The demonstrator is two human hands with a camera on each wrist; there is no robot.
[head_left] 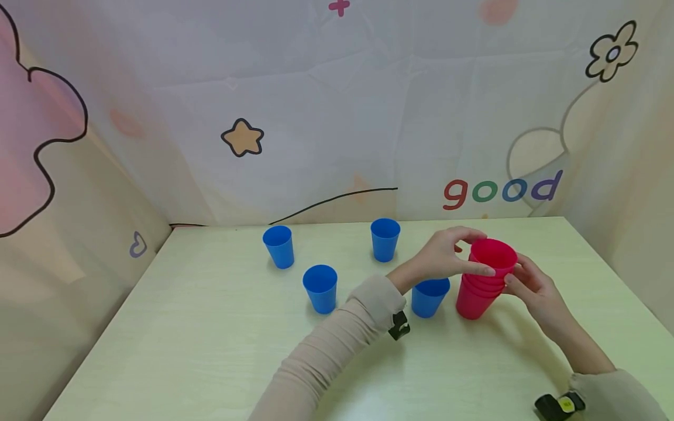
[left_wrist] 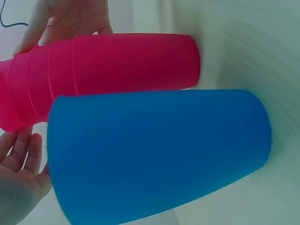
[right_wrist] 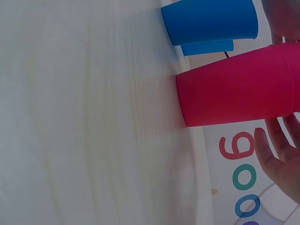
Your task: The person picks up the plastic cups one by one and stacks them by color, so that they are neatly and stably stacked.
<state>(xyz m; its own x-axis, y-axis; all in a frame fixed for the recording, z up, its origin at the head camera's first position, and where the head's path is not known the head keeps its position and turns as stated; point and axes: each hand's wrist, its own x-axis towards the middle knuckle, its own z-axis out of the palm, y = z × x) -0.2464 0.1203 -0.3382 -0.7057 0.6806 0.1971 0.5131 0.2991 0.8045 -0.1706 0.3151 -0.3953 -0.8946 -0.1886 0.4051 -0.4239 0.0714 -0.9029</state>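
Observation:
On the right side of the table stands a slightly tilted stack of red cups (head_left: 476, 298), several nested one in another. My left hand (head_left: 447, 257) has its thumb and fingers about the uppermost red cup (head_left: 495, 254), which rises above the others. From the other side my right hand (head_left: 537, 298) holds the stack just below the top cup, thumb in front. Close to the left of the stack is a blue cup (head_left: 429, 299), partly behind my left wrist; it looms large in the left wrist view.
Three more blue cups stand mouth up further left: one at the back (head_left: 385, 241), one at the far left (head_left: 279, 248) and one nearer (head_left: 320, 289). A printed cloth (head_left: 326, 117) hangs behind the pale table (head_left: 200, 339).

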